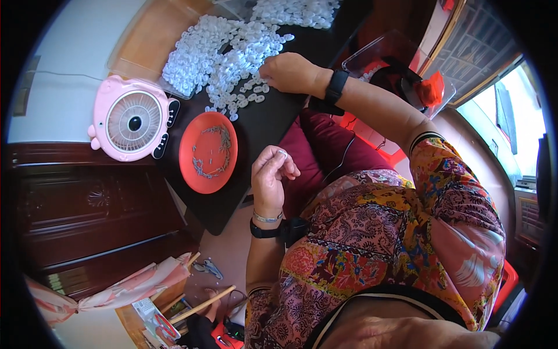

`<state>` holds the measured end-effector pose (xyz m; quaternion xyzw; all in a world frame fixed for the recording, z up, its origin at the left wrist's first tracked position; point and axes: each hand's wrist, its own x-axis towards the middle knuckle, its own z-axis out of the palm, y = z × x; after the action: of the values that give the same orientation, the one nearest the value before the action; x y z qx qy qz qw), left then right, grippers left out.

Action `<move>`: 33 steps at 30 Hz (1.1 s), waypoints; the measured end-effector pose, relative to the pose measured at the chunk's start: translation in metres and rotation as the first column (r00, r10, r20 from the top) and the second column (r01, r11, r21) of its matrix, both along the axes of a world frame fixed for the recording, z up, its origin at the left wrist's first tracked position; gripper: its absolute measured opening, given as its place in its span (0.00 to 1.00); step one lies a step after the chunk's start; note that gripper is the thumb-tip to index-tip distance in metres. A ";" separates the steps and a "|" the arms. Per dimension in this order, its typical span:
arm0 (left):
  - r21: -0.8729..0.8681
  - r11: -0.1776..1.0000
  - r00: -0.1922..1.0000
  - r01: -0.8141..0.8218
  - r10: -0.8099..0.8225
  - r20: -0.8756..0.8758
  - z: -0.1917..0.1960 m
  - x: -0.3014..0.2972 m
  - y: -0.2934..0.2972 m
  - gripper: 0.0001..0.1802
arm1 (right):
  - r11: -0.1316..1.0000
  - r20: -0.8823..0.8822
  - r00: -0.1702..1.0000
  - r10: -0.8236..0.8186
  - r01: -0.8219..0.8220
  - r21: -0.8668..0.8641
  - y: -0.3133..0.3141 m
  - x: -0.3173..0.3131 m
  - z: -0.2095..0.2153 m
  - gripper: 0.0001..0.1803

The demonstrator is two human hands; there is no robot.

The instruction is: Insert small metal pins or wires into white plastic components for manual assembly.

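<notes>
My left hand (271, 176) is raised beside the table edge, fingers curled into a pinch. Something small and pale shows at its fingertips, too small to name. Farther off, my right hand (295, 72) reaches over the table with bent fingers at the edge of a heap of small white oval plastic pieces (203, 49). What those fingers grip is hidden. Several loose white pieces (250, 96) lie scattered just left of that hand. A red round bowl (189, 166), left of my left hand, holds many thin grey metal bits (210, 168).
A pink animal-shaped fan (135, 121) stands left of the bowl on the dark table (218, 212). Clear plastic trays (139, 43) sit at the far left. On the right, a clear bin (395, 49) holds dark and red things. Maroon fabric (311, 157) lies against the table's near side.
</notes>
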<state>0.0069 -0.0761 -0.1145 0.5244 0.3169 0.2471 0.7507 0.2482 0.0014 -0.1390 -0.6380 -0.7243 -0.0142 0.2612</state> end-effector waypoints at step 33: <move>0.064 0.984 0.960 -0.164 0.144 0.241 0.029 0.022 0.001 0.10 | 0.906 -0.998 0.064 -0.016 -0.422 -0.041 -0.073 -0.032 0.043 0.07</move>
<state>0.0290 -0.0755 -0.0858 0.4959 0.2550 0.3781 0.7390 0.2157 -0.0721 -0.0959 -0.4024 -0.4333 0.5725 0.5680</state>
